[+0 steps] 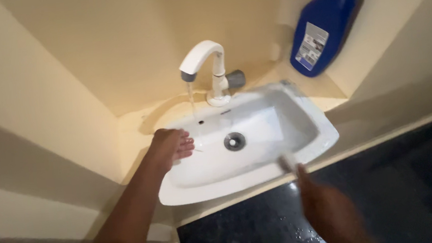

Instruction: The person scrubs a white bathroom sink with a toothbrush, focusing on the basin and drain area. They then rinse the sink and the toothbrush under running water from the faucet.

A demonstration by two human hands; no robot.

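Note:
My left hand (174, 144) reaches into the white wash basin (318, 144), fingers spread, just under the thin stream of water (192, 100) running from the white tap (205, 65). It holds nothing. My right hand (327, 205) is blurred at the basin's front rim and grips a small pale object (287, 162), perhaps a brush or sponge; I cannot tell which. The round metal drain (234, 141) lies between the two hands.
A blue bottle with a red cap (322, 23) leans in the corner ledge at the upper right. Cream walls close in on the basin at the left and back. A dark wet floor (388, 190) lies below the basin.

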